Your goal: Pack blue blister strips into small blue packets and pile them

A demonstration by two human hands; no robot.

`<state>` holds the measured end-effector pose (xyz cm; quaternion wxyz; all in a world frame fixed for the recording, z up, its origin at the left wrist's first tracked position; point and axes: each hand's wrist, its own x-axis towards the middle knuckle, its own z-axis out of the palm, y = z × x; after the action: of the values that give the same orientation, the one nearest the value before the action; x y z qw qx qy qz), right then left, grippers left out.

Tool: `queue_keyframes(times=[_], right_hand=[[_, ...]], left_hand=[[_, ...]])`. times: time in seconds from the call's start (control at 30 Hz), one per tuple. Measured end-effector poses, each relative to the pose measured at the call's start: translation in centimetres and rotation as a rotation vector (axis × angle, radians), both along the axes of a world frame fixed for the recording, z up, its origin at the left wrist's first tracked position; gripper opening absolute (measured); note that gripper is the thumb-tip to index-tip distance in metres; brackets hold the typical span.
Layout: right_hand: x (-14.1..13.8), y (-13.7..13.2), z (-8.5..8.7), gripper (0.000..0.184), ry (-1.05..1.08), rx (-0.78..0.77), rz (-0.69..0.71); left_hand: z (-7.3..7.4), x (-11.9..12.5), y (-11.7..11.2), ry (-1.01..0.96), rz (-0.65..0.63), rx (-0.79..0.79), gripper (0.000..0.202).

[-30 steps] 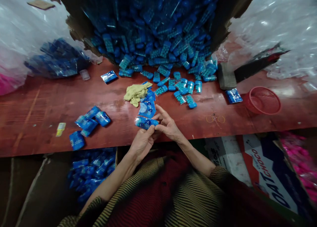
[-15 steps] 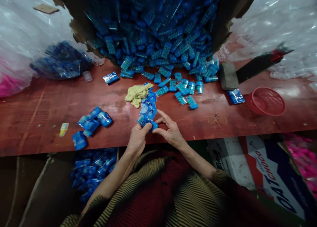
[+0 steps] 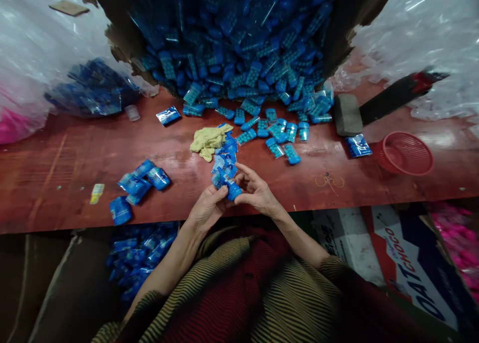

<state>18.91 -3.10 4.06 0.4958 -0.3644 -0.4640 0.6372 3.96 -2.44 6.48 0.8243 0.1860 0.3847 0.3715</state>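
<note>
Between my two hands, just above the front part of the red table [image 3: 179, 158], is a small blue printed packet [image 3: 232, 187]. My left hand [image 3: 210, 202] pinches its left side, thumb on top. From the right, the thumb and fingers of my right hand [image 3: 259, 191] close on its other end. Whatever is inside the packet is hidden. Flat blue printed wrappers [image 3: 224, 161] lie right behind it, partly under a crumpled yellow cloth [image 3: 209, 141]. Several filled blue packets [image 3: 137, 183] rest on the table to the left.
A torn carton at the back spills many clear containers with blue lids [image 3: 277, 128]. On the right stand a red plastic basket [image 3: 404, 153] and a grey block [image 3: 347, 114]. Clear plastic bags [image 3: 415, 39] flank the carton. More blue packets [image 3: 144, 256] lie below the table's front edge.
The packet has turned in my fingers, so more of its printed face shows. My left fingers have shifted beneath it, while both hands stay in nearly the same place.
</note>
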Motion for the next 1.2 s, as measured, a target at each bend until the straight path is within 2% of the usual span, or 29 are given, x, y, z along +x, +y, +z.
queue_keyframes(times=[0.17,0.3,0.6,0.73,0.97,1.2], right_hand=[[-0.3,-0.4,0.0,0.054,-0.173,0.096,-0.165],[-0.7,-1.1,0.3,0.052,-0.37,0.196,-0.219],[-2.0,-2.3,-0.2,0.046,-0.457,0.2,-0.374],[-2.1,-2.4,-0.6,0.044,-0.379,0.155,-0.414],[-2.4,-2.0,-0.4,0.05,-0.043,-0.04,-0.31],[-2.0,-1.7,-0.1,0.055,0.021,-0.101,-0.227]], left_hand=[[0.1,0.3,0.0,0.091,0.077,0.001,0.03],[0.3,0.7,-0.3,0.201,0.188,0.053,0.038],[-0.2,1.4,-0.7,0.292,0.296,0.126,0.042],[-0.4,1.3,-0.5,0.346,0.336,0.165,0.039],[-0.1,0.3,0.0,0.328,0.339,0.159,0.038],[0.2,0.2,0.3,0.271,0.277,0.125,0.037]])
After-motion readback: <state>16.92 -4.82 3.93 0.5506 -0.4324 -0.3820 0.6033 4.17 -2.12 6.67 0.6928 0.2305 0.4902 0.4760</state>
